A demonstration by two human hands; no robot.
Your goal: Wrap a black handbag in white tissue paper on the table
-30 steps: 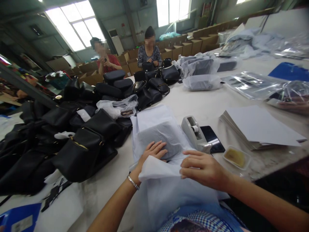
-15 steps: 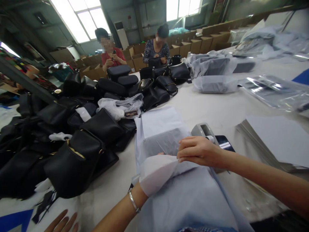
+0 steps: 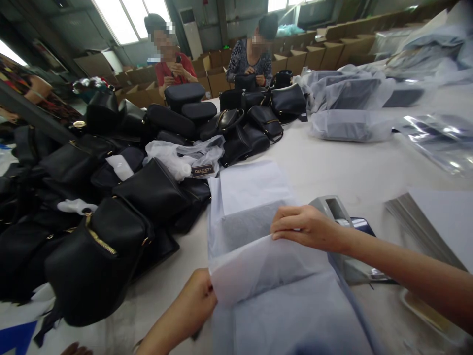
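A translucent white plastic bag (image 3: 247, 276) lies flat in front of me, on a stack of similar sheets. Its top edge is lifted between my hands. My right hand (image 3: 301, 227) pinches this edge on the right between thumb and fingers. At the left side, my left hand (image 3: 199, 291) is closed on the bag's edge, its fingertips partly hidden. Beyond the lifted edge shows a grey layer (image 3: 247, 227) with a white sheet (image 3: 254, 187) above it. Close behind my right hand stands a grey tape dispenser (image 3: 334, 209).
Black handbags (image 3: 99, 251) are heaped on the left. Plastic-wrapped bags (image 3: 347, 125) and clear plastic (image 3: 439, 140) lie at the back right, stacked cardboard sheets (image 3: 428, 231) on the right. Two people sit across the table. Another person's fingers (image 3: 76, 350) show at bottom left.
My left hand has come out from under the white plastic and now grips its left edge. My right hand keeps its pinch. The view has shifted slightly.
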